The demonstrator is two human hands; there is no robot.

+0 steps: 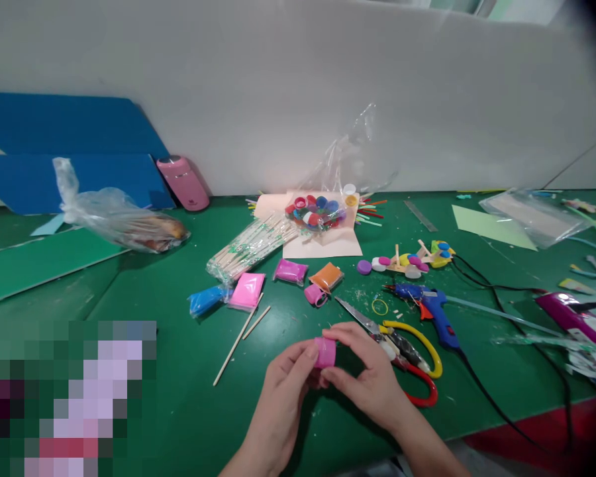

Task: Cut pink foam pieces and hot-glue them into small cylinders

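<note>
A small pink cylinder that looks like a bottle cap (325, 352) is held above the table between both hands. My left hand (291, 377) pinches its left side with thumb and fingers. My right hand (365, 371) curls round its right side, forefinger at the top edge and thumb lower down. Just beyond lie another pink cap with a ring (315, 295), an orange clay packet (327, 277) and a magenta packet (290, 271). Scissors (362, 317) with yellow and red handles lie beside my right hand, partly hidden by it. Two wooden sticks (238, 339) rest to the left.
A blue glue gun (430, 308) with its cord lies right, near assembled cap-and-stick pieces (407, 262). Behind are a bag of coloured caps (322, 212), bagged sticks (253, 248) and a pink bottle (183, 183). Light pink (248, 290) and blue packets (207, 301) lie left.
</note>
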